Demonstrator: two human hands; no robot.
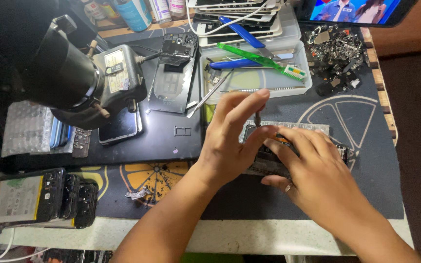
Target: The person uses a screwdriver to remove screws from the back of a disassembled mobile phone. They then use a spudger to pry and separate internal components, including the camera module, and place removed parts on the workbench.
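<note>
An opened phone [269, 163] lies on the dark work mat [366, 160], mostly covered by my hands. My left hand [232, 141] pinches a thin screwdriver [258, 118] upright over the phone's top edge, index finger resting on its tip. My right hand [313, 168], a ring on one finger, lies flat on the phone's right part and holds it down. What the screwdriver's tip touches is hidden by my fingers.
A black microscope head [64, 73] looms at the left. Behind it lies another opened phone frame [171, 78]. A white tray [303, 83] holds tweezers, a green toothbrush and blue-handled tools. Loose scrap parts [334, 53] pile at back right. Several phones [35, 197] sit at front left.
</note>
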